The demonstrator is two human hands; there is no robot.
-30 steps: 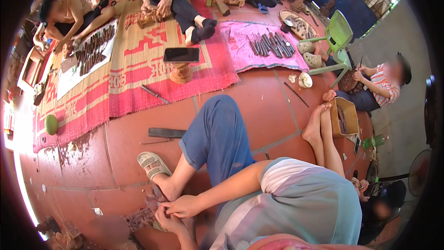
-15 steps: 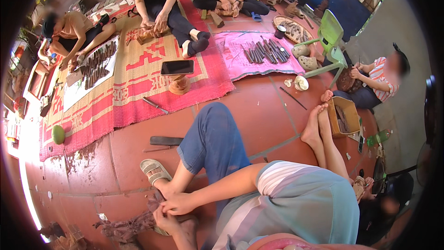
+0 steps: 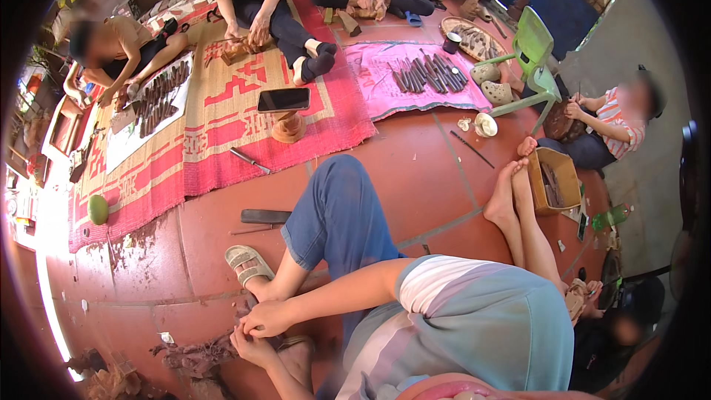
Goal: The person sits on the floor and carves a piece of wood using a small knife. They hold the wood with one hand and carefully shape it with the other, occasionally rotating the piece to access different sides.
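Note:
My right hand (image 3: 268, 318) reaches in from the right under a striped sleeve, and its fingers are bent closed. Just below it, my left hand (image 3: 254, 347) is also closed, its fingers meeting those of the right. Whatever they grip is small and mostly covered by the fingers. A knobbly dark brown piece (image 3: 194, 356), like carved wood, lies against the left hand and stretches away to the left. A bit of brown shows above the knuckles. My sandalled foot (image 3: 250, 264) rests just beyond the hands.
A flat dark bar (image 3: 265, 216) and a chisel (image 3: 250, 161) lie ahead. A phone (image 3: 284, 100) sits on a turned wooden stand (image 3: 289, 128). Several tools lie on a pink cloth (image 3: 385, 107). A box (image 3: 555, 178), a green chair (image 3: 533, 44) and several people surround me.
Both hands have shifted slightly left and stay together. Less of the brown material shows above the fingers now. The whole view has moved a little.

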